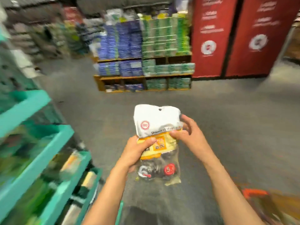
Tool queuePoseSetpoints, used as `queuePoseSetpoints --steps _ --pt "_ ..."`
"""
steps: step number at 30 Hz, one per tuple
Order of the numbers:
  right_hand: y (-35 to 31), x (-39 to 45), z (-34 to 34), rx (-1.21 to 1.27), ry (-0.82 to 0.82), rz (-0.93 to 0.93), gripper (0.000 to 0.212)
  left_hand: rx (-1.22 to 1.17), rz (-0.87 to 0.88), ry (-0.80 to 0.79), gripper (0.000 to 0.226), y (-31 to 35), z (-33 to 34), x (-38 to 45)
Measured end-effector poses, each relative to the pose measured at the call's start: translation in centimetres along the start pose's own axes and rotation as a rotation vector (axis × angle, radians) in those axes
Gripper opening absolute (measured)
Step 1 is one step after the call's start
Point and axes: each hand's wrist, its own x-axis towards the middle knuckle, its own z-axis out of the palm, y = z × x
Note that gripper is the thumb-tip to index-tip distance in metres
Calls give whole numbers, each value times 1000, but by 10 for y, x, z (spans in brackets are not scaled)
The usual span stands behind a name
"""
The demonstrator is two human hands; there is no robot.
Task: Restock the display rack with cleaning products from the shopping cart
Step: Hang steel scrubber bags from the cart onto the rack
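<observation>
Both hands hold a stack of plastic product packets (156, 122) in front of me, above the grey floor. The top packet has a white header with a hang hole and a red round logo; a yellow-labelled one shows under it, with dark scouring pads in a clear bag below. My left hand (138, 151) grips the stack's lower left, thumb across the yellow label. My right hand (186, 132) pinches the right edge of the white packet. The teal display rack (63, 137) steps down along the left, blurred. An orange bit of the shopping cart (254, 193) shows at the lower right.
Straight ahead across the grey floor (227, 111) stands a wooden pallet shelf (142, 75) stacked with blue and green packs. Red panels (235, 38) rise at the back right. More blurred shelving lines the far left.
</observation>
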Motion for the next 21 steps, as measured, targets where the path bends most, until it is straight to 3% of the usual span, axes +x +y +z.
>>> queuePoseSetpoints --steps 3,6,11,14,17,21 --pt "7 20 91 67 -242 34 49 -167 69 254 17 8 -70 -18" --pt "13 28 161 84 -457 25 27 -265 144 472 19 9 -123 -39" --pt "34 25 223 -20 -883 135 41 -418 273 774 34 -4 -176 -93" --pt "52 23 246 -86 -1035 262 60 -545 334 931 19 -12 -185 -113" --pt "60 19 260 -168 -1161 353 58 -646 381 1076 18 -21 -192 -122" --pt "66 26 273 -74 -1111 429 52 -699 434 1089 38 -26 -195 -121"
